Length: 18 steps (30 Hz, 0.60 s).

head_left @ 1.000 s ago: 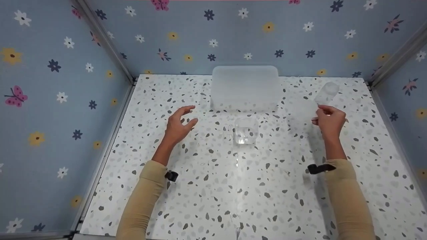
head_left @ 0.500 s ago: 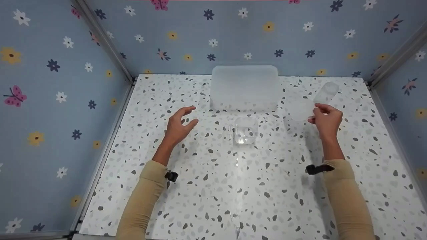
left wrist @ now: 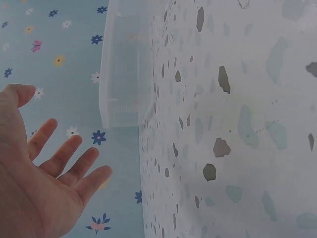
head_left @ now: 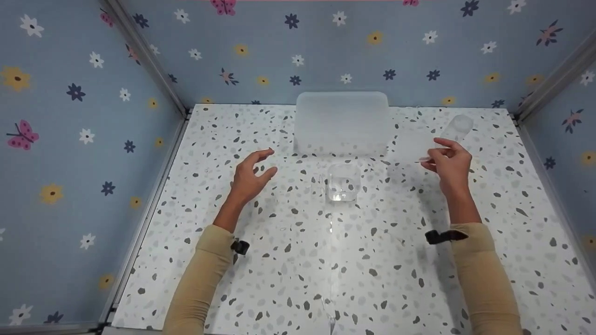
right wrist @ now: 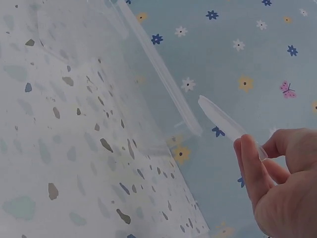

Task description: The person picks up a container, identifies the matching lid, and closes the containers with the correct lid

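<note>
My right hand (head_left: 454,167) pinches a thin, whitish translucent lid (right wrist: 220,119) by its edge, between thumb and fingers. In the head view this pale lid shows left of the fingertips, raised over the table. My left hand (head_left: 250,177) hovers left of the small clear square container (head_left: 343,182), its thumb and fingers apart and nothing between them. That container stands near the table's middle, in front of a large frosted plastic box (head_left: 342,123). Behind my right hand is a clear cup (head_left: 461,124), partly covered by the fingers.
The speckled white table (head_left: 302,270) ends at a flowered blue back wall (head_left: 321,51). Similar panels with metal frame edges stand on the left and right. A black strap (head_left: 444,236) with a camera sits on each sleeve cuff.
My right hand has moved a little left and away from me, carrying the lid toward the large box. The left hand and the containers have stayed put.
</note>
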Tool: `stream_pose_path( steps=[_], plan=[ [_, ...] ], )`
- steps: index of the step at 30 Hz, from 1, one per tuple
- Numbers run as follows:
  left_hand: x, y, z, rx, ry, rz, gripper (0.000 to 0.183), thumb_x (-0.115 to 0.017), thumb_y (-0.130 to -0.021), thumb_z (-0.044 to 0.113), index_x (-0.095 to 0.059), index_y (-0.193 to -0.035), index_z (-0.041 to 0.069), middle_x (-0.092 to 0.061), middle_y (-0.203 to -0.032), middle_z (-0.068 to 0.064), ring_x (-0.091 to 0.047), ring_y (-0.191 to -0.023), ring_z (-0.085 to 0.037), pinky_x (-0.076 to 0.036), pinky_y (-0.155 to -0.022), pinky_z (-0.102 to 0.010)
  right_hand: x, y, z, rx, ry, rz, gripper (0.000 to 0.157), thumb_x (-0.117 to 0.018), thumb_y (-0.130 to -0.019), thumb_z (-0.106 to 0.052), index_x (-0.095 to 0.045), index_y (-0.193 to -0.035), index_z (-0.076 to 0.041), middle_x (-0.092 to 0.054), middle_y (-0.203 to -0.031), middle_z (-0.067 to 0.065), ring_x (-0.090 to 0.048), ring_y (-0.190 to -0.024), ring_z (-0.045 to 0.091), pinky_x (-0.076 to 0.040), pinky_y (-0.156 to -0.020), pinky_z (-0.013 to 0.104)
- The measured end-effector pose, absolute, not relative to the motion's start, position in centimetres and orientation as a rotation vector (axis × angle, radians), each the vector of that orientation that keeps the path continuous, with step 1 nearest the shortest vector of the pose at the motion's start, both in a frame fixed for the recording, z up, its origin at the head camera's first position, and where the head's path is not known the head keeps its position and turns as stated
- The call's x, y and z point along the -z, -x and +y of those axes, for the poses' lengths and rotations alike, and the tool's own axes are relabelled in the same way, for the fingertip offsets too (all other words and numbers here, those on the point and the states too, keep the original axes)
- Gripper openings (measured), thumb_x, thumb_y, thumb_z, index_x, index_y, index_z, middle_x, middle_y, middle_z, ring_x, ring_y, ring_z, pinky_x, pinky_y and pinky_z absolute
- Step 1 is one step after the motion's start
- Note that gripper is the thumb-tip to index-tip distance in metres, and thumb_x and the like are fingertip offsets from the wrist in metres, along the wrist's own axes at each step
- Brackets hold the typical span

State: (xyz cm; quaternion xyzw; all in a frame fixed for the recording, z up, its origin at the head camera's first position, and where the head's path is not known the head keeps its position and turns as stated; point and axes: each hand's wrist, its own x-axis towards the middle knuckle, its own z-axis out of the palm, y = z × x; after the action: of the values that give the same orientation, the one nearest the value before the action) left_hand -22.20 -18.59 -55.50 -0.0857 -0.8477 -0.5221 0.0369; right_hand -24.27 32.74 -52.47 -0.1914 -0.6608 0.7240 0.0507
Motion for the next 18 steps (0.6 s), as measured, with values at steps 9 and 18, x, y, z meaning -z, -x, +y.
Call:
stream_pose_path(
  steps=[9, 18],
  plan=[
    [55.5, 22.1, -18.6, 1.574, 0.242, -2.619, 0.049, -0.076, -0.108, 0.019, -0.067, -0.155, 0.010, -0.064, -0.163, -0.015, -0.058, -0.156, -0.039, -0.048, -0.129, -0.065, 52.7, 24.2, 31.8, -2.267, 0.509, -2.044, 0.034, -0.070, -0.107, -0.005, -0.067, -0.138, -0.018, -0.071, -0.094, -0.001, -0.081, -0.073, 0.010, -0.069, -0.070, 0.024],
    [55.4, 22.2, -18.6, 1.607, 0.256, -2.591, 0.049, -0.077, -0.107, 0.020, -0.067, -0.154, 0.009, -0.065, -0.161, -0.016, -0.060, -0.154, -0.040, -0.049, -0.127, -0.067, 52.5, 24.2, 30.9, -2.263, 0.486, -2.068, 0.035, -0.072, -0.106, -0.006, -0.068, -0.138, -0.019, -0.072, -0.096, -0.001, -0.081, -0.074, 0.010, -0.069, -0.069, 0.025]
  ],
)
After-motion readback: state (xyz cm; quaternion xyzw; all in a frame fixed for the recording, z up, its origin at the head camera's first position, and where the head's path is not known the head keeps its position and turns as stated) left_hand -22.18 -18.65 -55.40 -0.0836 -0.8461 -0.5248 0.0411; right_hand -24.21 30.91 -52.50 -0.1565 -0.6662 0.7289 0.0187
